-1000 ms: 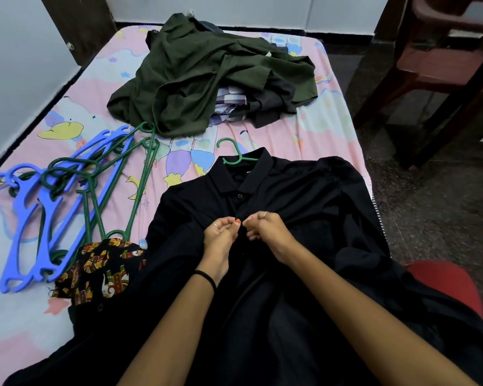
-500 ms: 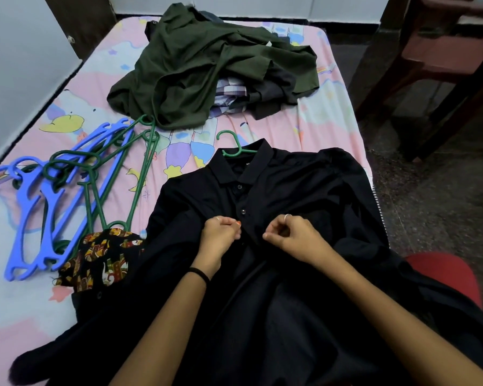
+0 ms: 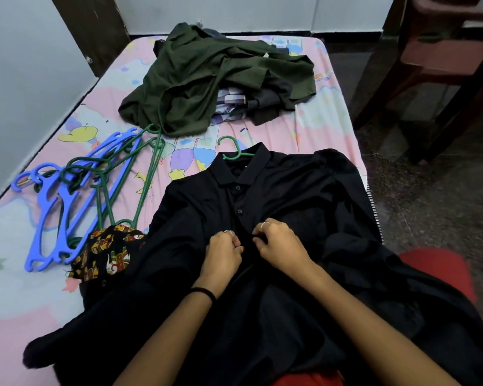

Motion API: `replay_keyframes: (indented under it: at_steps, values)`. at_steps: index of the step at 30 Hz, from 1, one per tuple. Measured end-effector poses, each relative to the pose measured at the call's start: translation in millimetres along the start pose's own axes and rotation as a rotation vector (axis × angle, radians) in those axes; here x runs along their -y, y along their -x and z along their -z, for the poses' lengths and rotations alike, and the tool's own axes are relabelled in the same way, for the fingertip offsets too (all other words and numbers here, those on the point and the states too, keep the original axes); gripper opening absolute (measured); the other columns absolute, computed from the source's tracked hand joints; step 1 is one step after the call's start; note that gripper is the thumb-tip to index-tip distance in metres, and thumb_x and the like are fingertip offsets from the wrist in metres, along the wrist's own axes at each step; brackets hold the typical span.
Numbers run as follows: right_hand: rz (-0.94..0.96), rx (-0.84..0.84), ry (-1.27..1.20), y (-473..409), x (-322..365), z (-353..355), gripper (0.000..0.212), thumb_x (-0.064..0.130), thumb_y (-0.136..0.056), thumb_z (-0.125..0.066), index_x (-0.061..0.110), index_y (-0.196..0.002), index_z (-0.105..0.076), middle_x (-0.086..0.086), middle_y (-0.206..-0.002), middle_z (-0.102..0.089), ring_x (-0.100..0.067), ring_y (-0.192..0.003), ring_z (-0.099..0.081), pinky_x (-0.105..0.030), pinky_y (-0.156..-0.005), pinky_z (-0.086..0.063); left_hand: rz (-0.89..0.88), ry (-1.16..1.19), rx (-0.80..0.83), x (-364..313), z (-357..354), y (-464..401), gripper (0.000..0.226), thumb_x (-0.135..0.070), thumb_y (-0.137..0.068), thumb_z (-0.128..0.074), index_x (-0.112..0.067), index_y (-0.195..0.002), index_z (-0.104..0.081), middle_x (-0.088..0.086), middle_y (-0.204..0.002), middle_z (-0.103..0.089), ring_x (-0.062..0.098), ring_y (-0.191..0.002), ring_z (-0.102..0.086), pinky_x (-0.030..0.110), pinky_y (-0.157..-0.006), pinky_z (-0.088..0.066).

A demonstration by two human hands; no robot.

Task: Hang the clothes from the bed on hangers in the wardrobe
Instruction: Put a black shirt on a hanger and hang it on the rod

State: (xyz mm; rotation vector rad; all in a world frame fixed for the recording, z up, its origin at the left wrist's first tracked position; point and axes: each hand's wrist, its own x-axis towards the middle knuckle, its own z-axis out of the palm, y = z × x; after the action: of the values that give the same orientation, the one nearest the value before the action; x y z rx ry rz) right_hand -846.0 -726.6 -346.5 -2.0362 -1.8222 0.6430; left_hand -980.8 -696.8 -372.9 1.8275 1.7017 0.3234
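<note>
Head view: the black shirt point(image 3: 276, 196) lies on the bed point(image 3: 326, 129), a green hanger point(image 3: 233, 151) already in its collar. Left hand point(image 3: 221, 253) and right hand point(image 3: 279, 246) each pinch the placket, apparently buttoning it. Next, likely lifting by the hook.

Black polo shirt point(image 3: 290, 196) spread front-up on the bed point(image 3: 318, 135), collar toward the far end, green hanger point(image 3: 232, 149) hook poking out of the neck. Olive garment pile point(image 3: 207, 79) heaped farther back. Blue and green hangers point(image 3: 76, 196) tangled at left, beside a patterned cloth point(image 3: 106, 252).
</note>
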Motion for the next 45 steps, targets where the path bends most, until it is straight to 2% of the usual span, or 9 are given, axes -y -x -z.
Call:
replay_keyframes:
  at_steps: [5, 8, 14, 21, 25, 31, 34, 40, 45]
  values:
    - [0.022, 0.008, -0.118, -4.9, -3.3, 4.9, 0.017, 0.017, -0.09, -0.061, 0.008, -0.104, -0.065, 0.001, -0.1, -0.058, -0.016, -0.091, -0.058, -0.023, -0.078, -0.045, 0.013, 0.045, -0.023, -5.8, 7.6, 2.3, 0.014, -0.018, -0.089, -0.066, -0.012, -0.077, -0.062, -0.002, -0.072, -0.062, 0.01, -0.067, -0.06, 0.018, -0.056, -0.045]
    - [0.043, -0.023, -0.166, -6.3, -0.7, 6.9, 0.015, 0.016, -0.089, -0.063, 0.009, -0.102, -0.065, 0.006, -0.092, -0.054, -0.013, -0.086, -0.057, -0.026, -0.078, -0.048, 0.019, 0.206, -0.023, -13.8, 13.5, 3.4, 0.01, -0.013, -0.087, -0.068, -0.013, -0.078, -0.065, 0.001, -0.074, -0.066, 0.013, -0.072, -0.066, 0.024, -0.065, -0.054]
    - [0.059, -0.117, -0.239, -3.2, 3.7, 4.9, 0.008, 0.013, -0.085, -0.065, 0.009, -0.092, -0.065, 0.006, -0.085, -0.057, -0.011, -0.075, -0.055, -0.025, -0.072, -0.047, 0.069, 0.424, -0.092, -23.6, 15.4, 10.6, 0.008, -0.01, -0.086, -0.066, -0.015, -0.085, -0.072, -0.002, -0.079, -0.069, 0.006, -0.073, -0.064, 0.006, -0.059, -0.045]
    - [-0.002, -0.16, -0.306, 1.9, 0.9, 1.8, 0.011, 0.017, -0.085, -0.067, 0.008, -0.091, -0.066, 0.002, -0.083, -0.063, -0.01, -0.072, -0.057, -0.014, -0.064, -0.044, 0.119, 0.602, -0.146, -31.2, 9.3, 17.0, 0.017, -0.009, -0.086, -0.067, -0.025, -0.079, -0.067, -0.002, -0.079, -0.071, 0.01, -0.078, -0.069, 0.022, -0.075, -0.055]
    - [-0.025, -0.155, -0.354, 6.2, 0.8, 1.9, 0.011, 0.019, -0.087, -0.067, 0.009, -0.092, -0.067, 0.002, -0.083, -0.064, -0.003, -0.067, -0.055, -0.005, -0.057, -0.039, 0.138, 0.632, -0.156, -32.2, 6.6, 19.2, 0.016, -0.008, -0.086, -0.067, -0.023, -0.082, -0.068, -0.003, -0.08, -0.07, 0.008, -0.079, -0.068, 0.017, -0.071, -0.053]
    - [-0.096, -0.11, -0.523, 7.7, 3.9, 11.3, 0.023, 0.024, -0.095, -0.054, 0.013, -0.079, -0.067, 0.003, -0.063, -0.059, -0.003, -0.052, -0.049, -0.012, -0.048, -0.037, 0.161, 0.69, -0.184, -32.4, 8.1, 19.4, 0.008, -0.011, -0.086, -0.068, -0.016, -0.091, -0.073, -0.002, -0.082, -0.073, 0.006, -0.078, -0.069, 0.023, -0.079, -0.056]
    - [-0.13, -0.096, -0.502, 0.9, 5.1, 15.4, 0.016, 0.022, -0.093, -0.058, 0.012, -0.087, -0.069, 0.004, -0.068, -0.061, -0.004, -0.057, -0.052, -0.008, -0.049, -0.039, 0.155, 0.688, -0.214, -35.6, 9.6, 18.0, 0.009, -0.01, -0.085, -0.069, -0.013, -0.092, -0.073, -0.003, -0.08, -0.073, 0.006, -0.077, -0.069, 0.023, -0.078, -0.056]
    - [-0.143, -0.097, -0.506, -8.1, 12.7, 17.8, 0.01, 0.02, -0.089, -0.063, 0.014, -0.081, -0.063, 0.007, -0.068, -0.058, -0.002, -0.058, -0.051, -0.006, -0.048, -0.038, 0.186, 0.733, -0.231, -41.6, 14.8, 13.4, 0.013, -0.006, -0.086, -0.066, -0.014, -0.095, -0.072, 0.001, -0.087, -0.073, 0.012, -0.084, -0.07, 0.031, -0.086, -0.056]
    - [-0.09, -0.149, -0.421, -5.6, 17.5, 15.4, 0.013, 0.024, -0.091, -0.061, 0.015, -0.082, -0.06, 0.007, -0.069, -0.059, -0.004, -0.061, -0.054, -0.019, -0.061, -0.044, 0.219, 0.849, -0.203, -45.8, 15.7, 12.3, 0.013, -0.02, -0.085, -0.065, -0.019, -0.077, -0.075, -0.001, -0.078, -0.073, 0.011, -0.079, -0.068, 0.033, -0.083, -0.056]
